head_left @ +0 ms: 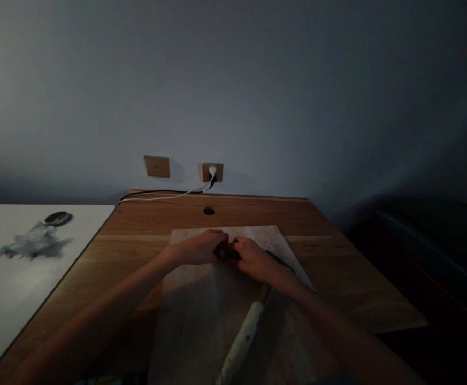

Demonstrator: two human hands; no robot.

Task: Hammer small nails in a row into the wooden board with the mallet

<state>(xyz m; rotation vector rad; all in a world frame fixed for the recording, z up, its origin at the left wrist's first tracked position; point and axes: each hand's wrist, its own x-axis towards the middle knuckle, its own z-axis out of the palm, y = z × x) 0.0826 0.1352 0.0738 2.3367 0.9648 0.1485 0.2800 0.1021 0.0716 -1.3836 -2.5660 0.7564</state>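
Observation:
My left hand (206,246) and my right hand (250,258) meet over the far half of a pale wooden board (193,326). The fingers of both are curled inward, tips nearly touching. Whatever they pinch is dark and too hidden to make out. Under my right forearm lies a long tool with a whitish, worn wrapped handle (244,337), slanting toward the board's near edge. A dark curved piece (280,261) shows beyond my right wrist; whether it belongs to that tool I cannot tell, since the arm covers the place between.
The board rests on a brown wooden desk (349,278) with a cable hole (208,211). White and black cables (165,198) run along its back to a wall socket (213,172). A white table (8,305) at left bears crumpled plastic (36,243) and a dark round object (58,218).

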